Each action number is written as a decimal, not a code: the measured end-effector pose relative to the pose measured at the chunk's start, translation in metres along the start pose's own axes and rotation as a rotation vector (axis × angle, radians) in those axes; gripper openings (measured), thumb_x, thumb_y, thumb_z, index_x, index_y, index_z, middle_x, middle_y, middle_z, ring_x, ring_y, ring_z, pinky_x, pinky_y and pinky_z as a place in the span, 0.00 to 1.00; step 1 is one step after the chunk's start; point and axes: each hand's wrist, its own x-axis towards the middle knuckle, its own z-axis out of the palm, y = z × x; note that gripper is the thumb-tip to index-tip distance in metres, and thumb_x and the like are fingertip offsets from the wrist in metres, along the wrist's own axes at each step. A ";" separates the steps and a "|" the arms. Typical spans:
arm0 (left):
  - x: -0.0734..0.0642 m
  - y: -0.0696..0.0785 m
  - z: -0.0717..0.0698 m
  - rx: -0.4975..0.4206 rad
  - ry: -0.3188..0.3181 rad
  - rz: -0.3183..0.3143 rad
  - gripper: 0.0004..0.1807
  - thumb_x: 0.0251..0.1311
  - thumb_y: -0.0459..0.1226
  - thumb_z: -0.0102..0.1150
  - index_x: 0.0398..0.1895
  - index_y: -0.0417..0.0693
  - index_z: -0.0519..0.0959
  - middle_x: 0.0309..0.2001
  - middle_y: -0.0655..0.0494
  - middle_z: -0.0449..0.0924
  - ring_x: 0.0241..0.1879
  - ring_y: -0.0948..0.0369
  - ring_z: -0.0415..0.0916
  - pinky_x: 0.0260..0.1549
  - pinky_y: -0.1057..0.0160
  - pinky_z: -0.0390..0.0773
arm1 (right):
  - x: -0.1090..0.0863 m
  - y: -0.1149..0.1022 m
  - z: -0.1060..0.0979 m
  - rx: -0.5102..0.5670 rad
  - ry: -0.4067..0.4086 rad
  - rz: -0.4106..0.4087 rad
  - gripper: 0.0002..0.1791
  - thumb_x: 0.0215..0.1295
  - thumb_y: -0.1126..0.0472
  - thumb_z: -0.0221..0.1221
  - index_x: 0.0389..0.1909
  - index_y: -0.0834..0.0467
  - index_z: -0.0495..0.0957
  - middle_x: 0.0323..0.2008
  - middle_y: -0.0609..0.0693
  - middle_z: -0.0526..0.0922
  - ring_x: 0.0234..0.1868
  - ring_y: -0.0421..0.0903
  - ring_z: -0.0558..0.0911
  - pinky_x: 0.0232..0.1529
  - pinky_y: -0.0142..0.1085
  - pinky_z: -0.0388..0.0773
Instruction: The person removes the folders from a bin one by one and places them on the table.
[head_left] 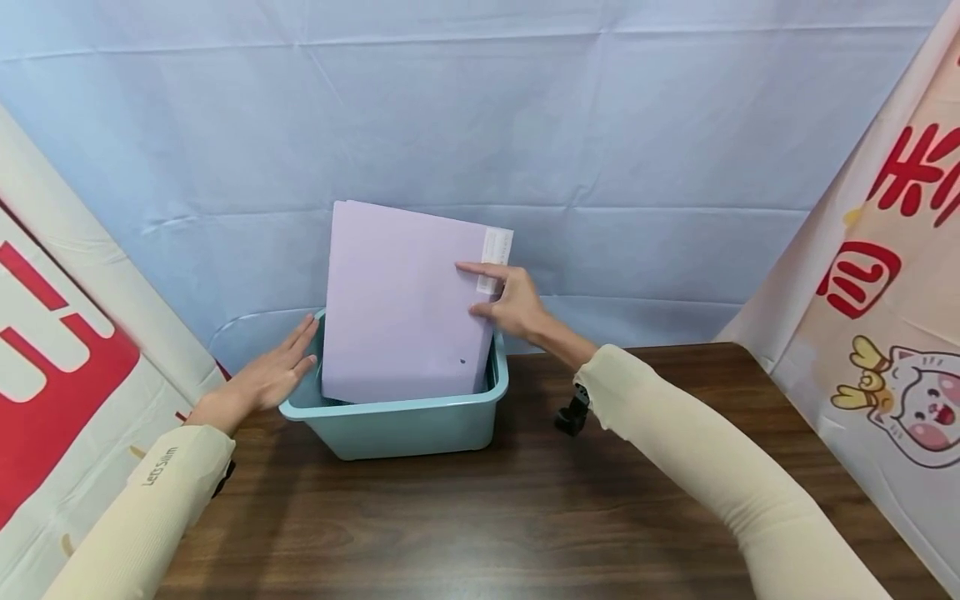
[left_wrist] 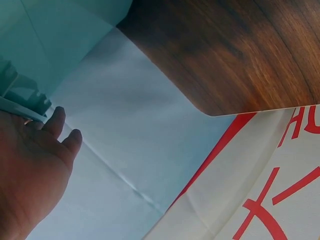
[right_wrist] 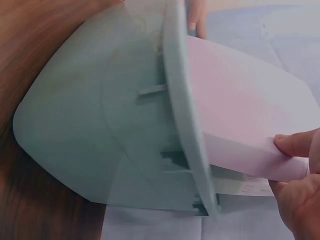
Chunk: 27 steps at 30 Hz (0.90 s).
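A light purple file folder [head_left: 408, 304] stands tilted inside a blue-green plastic basin [head_left: 420, 429], its upper part rising above the rim. A white label [head_left: 496, 248] shows along its right side. My right hand [head_left: 512, 304] grips the folder's right edge; in the right wrist view the thumb [right_wrist: 292, 145] presses on the broad face and other fingers go behind the edge. A second pale edge with printing [right_wrist: 257, 187] shows behind the folder there. My left hand [head_left: 266, 375] rests at the basin's left rim with its fingers extended. The folder's lower end is hidden in the basin.
The basin stands on a dark wooden table [head_left: 465, 525], near its back edge. A pale blue cloth [head_left: 450, 125] hangs behind. Printed banners flank it, one at left [head_left: 67, 358] and one at right [head_left: 900, 333].
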 end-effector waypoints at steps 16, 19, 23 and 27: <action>-0.001 0.000 0.000 0.013 0.007 0.016 0.38 0.86 0.47 0.34 0.87 0.41 0.35 0.87 0.39 0.30 0.83 0.33 0.40 0.75 0.29 0.50 | -0.004 -0.020 -0.038 0.074 0.101 -0.025 0.40 0.53 0.81 0.73 0.68 0.54 0.82 0.72 0.55 0.77 0.62 0.53 0.79 0.55 0.45 0.84; -0.001 0.000 0.000 0.004 0.009 0.010 0.38 0.86 0.46 0.35 0.87 0.41 0.35 0.87 0.40 0.30 0.83 0.34 0.39 0.75 0.29 0.49 | -0.006 -0.023 -0.044 0.104 0.118 -0.009 0.40 0.54 0.81 0.73 0.69 0.54 0.81 0.73 0.56 0.75 0.64 0.55 0.79 0.58 0.49 0.83; -0.001 0.001 0.001 -0.004 0.016 0.014 0.38 0.86 0.45 0.36 0.87 0.40 0.36 0.87 0.39 0.30 0.83 0.34 0.38 0.76 0.29 0.48 | -0.007 -0.027 -0.052 0.124 0.144 0.002 0.40 0.55 0.82 0.72 0.70 0.55 0.80 0.74 0.56 0.73 0.67 0.55 0.77 0.61 0.52 0.82; -0.002 0.000 0.001 -0.008 0.015 0.018 0.38 0.86 0.44 0.35 0.87 0.40 0.36 0.86 0.38 0.30 0.83 0.33 0.39 0.75 0.29 0.48 | -0.008 -0.029 -0.059 0.165 0.162 0.005 0.41 0.56 0.83 0.71 0.71 0.56 0.79 0.74 0.57 0.72 0.68 0.55 0.77 0.62 0.51 0.82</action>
